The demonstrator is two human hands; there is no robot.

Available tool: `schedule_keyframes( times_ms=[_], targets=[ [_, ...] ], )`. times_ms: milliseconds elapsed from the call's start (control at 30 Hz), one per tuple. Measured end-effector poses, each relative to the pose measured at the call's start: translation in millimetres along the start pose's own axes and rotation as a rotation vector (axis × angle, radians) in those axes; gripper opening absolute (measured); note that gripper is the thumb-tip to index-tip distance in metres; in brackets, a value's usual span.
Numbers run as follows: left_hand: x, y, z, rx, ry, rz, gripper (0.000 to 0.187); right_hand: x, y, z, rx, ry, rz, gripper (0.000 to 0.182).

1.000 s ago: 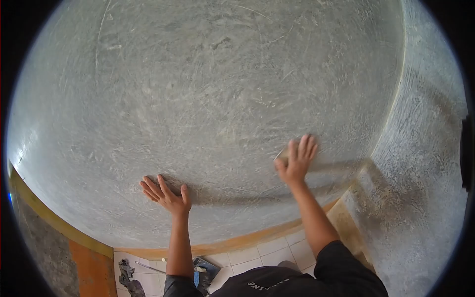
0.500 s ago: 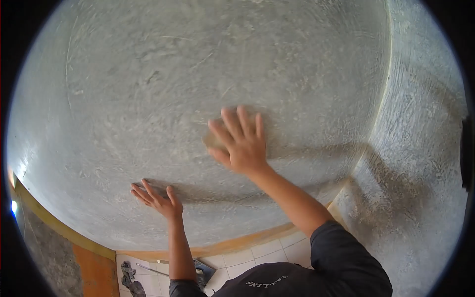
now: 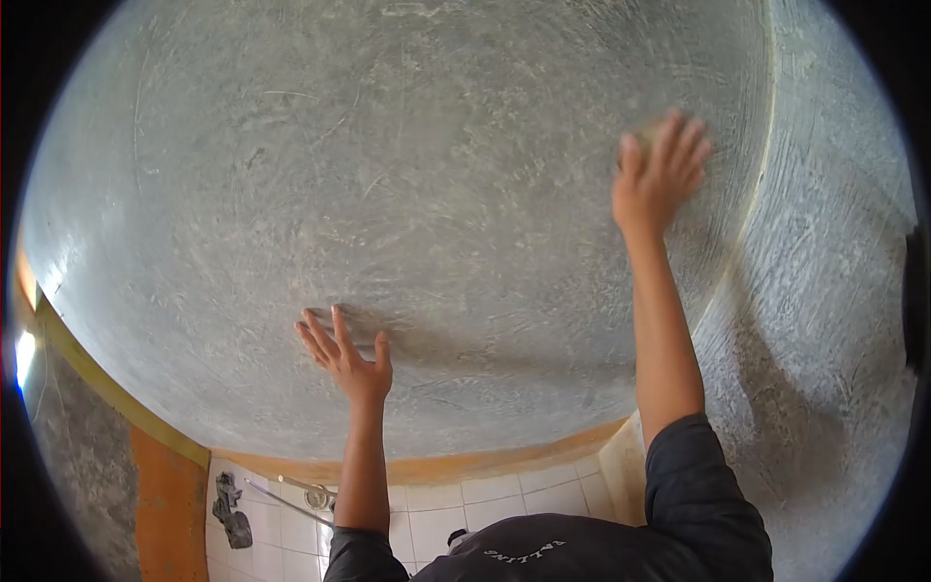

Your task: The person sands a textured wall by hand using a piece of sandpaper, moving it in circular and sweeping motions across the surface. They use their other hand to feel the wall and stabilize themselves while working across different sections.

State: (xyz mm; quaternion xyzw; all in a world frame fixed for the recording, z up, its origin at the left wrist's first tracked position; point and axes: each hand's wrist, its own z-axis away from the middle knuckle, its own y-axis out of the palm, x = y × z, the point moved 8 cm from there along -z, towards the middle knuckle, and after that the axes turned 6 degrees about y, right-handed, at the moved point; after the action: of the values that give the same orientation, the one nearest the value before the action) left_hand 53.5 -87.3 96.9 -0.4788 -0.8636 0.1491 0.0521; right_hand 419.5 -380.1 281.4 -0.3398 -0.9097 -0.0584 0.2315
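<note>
A grey, roughly plastered wall (image 3: 465, 223) fills most of the view, marked with swirls and scratches. High on its right side, my right hand (image 3: 658, 184) presses a thin tan piece that looks like sandpaper (image 3: 648, 138) against the surface. Its fingers are slightly smeared by motion, and most of the piece is hidden under them. Lower and to the left, my left hand (image 3: 351, 357) rests its spread fingertips on the wall, with nothing in it.
A second grey wall (image 3: 824, 291) meets this one at a corner on the right. An orange band (image 3: 465, 468) runs along the wall's base above white floor tiles (image 3: 495, 512). A dark crumpled item (image 3: 231, 512) and a thin rod (image 3: 291, 502) lie at the lower left.
My right hand has swept up and to the right across the wall with the tan piece. The view has shifted right, and my left hand stays spread on the wall.
</note>
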Motion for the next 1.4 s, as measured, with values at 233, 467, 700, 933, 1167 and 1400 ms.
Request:
schedule_keyframes(
  times_ms=[233,467,700,933,1167,1400],
  targets=[
    [-19,5,13,0.033,-0.046,0.023,0.071,151,3,98,0.247,-0.399,-0.136,0.07],
    [-15,7,22,0.079,-0.037,0.031,0.071,11,14,223,0.117,-0.407,-0.155,0.076],
    [-13,17,26,0.006,-0.002,0.013,0.072,-28,-2,90,0.078,-0.038,-0.052,0.079],
    [9,26,36,-0.008,0.072,-0.018,0.072,131,3,26,0.028,-0.24,-0.093,0.078],
    [23,41,46,-0.108,0.089,0.011,0.07,167,17,198,0.219,-0.541,-0.19,0.072],
    [22,43,46,-0.192,0.128,-0.024,0.07,-9,4,151,0.076,-0.278,-0.075,0.081]
  ],
)
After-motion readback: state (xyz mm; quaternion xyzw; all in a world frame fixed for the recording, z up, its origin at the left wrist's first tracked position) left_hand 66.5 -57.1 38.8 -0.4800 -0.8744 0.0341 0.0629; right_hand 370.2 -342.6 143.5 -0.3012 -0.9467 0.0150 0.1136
